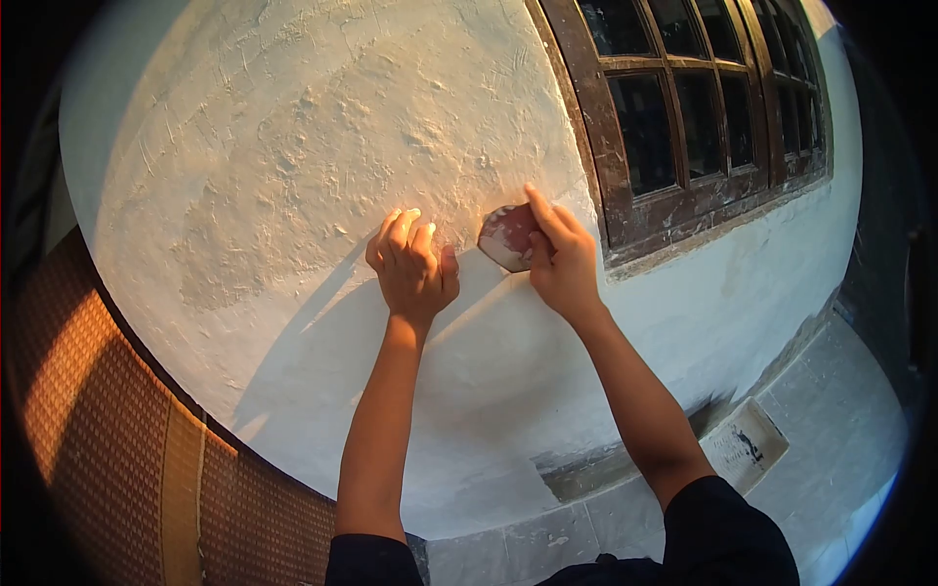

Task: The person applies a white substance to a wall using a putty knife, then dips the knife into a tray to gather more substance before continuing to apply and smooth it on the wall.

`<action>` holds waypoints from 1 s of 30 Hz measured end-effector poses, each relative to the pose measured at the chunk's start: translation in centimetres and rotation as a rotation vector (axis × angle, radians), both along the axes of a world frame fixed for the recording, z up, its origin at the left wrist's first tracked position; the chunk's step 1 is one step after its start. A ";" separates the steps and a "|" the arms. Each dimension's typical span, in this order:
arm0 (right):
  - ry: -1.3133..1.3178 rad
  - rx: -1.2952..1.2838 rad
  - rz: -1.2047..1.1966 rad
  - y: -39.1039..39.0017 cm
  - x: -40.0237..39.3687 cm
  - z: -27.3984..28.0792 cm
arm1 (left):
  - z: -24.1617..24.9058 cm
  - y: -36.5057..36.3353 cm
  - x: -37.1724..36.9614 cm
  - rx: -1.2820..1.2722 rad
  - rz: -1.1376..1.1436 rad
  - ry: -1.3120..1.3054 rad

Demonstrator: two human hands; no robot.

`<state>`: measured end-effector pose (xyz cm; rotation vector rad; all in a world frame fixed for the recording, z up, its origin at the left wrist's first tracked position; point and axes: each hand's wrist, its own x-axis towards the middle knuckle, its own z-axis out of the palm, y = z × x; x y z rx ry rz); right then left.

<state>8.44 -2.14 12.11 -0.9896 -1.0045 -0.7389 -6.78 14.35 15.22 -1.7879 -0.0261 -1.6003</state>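
Observation:
A flat, angular reddish-brown piece [507, 240], smeared with white, is gripped in my right hand [567, 256]. It lies against or very close to the wall, and my index finger stretches up along its edge. To its left, my left hand [413, 271] rests on the wall with fingers bent and apart, holding nothing. The white wall [342, 127] is rough and lumpy above and left of my hands, and smoother below them. What exactly the piece is made of I cannot make out.
A brown wooden window frame [616, 195] with dark panes stands right of my right hand. Low on the right, a shallow pale tray [772, 442] sits on the grey ledge [625, 516]. Woven brown panelling [107, 420] fills the lower left.

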 end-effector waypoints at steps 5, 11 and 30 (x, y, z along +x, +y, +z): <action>0.115 0.130 -0.008 -1.2 1.9 0.6 | 0.0 0.1 0.1 0.006 0.000 0.002; 0.186 0.067 -0.052 -0.4 2.4 -0.1 | 0.2 0.2 0.0 0.015 0.017 -0.031; 0.213 0.086 0.004 -1.4 3.6 0.4 | 0.2 -0.1 0.1 0.013 0.008 0.000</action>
